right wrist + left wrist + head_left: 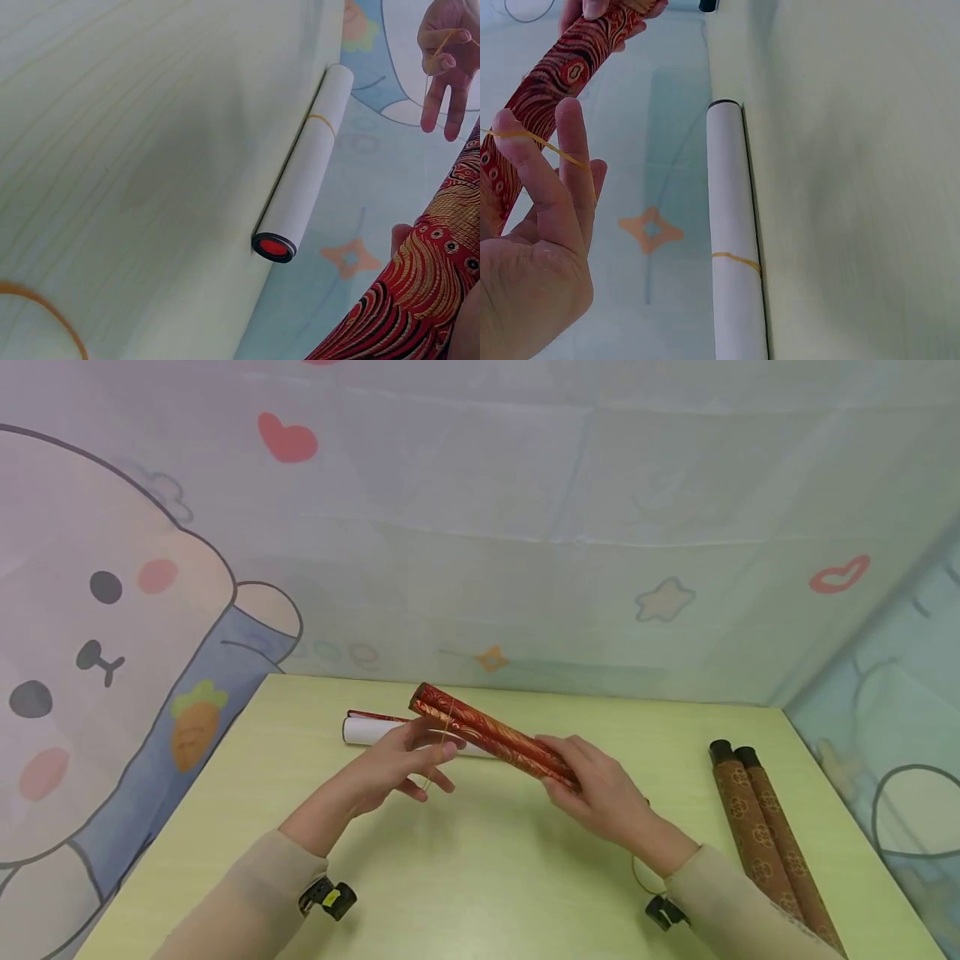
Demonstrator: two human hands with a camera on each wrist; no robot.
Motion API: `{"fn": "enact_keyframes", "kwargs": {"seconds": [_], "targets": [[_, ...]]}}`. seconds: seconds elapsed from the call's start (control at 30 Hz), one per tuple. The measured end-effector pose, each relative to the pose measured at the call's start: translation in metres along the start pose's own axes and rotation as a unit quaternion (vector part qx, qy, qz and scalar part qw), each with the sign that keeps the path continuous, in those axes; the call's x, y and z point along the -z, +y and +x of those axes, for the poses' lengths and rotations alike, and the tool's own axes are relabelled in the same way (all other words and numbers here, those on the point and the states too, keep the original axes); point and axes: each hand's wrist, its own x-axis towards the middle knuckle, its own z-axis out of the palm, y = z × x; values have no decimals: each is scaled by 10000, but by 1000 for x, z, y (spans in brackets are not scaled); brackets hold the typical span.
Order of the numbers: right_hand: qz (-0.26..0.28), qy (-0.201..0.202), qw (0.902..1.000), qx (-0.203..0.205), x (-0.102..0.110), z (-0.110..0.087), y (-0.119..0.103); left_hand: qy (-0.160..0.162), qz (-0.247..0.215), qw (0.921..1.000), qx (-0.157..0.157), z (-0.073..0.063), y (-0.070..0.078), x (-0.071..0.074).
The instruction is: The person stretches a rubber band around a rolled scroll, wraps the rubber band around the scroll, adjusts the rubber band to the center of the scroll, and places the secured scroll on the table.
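My right hand (600, 789) grips the near end of a red-and-gold patterned roll (495, 739), seemingly two rolls side by side, held tilted above the table. Its far left end points up and away. A thin yellow rubber band (448, 722) runs across that end. The fingers of my left hand (401, 764) hold this band stretched out from the roll. In the left wrist view the band (559, 150) crosses two raised fingertips. Behind the left hand lies a white roll (363, 731) with a rubber band round it (735, 259).
Two brown patterned rolls (757, 835) with black ends lie at the table's right side. A yellow loop (641, 877) shows beside the right wrist. A printed cloth (480, 527) hangs behind the pale table (480, 877).
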Motion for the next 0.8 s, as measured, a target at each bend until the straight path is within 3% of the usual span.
{"fn": "enact_keyframes", "kwargs": {"seconds": [0.17,0.37,0.6,0.8], "targets": [[265,-111,9990,-341,-2,-1,-6,291,82,9995,-28,-1,-3,2],[768,-120,9942,-748,-9,-4,-15,702,-50,9972,-259,3,-3,-6],[1228,-29,9870,-1037,-18,-4,-23,1415,-397,9860,-784,7,3,-19],[1612,50,9801,-1154,-23,-3,-26,1757,-896,9767,-847,10,2,-28]]}}
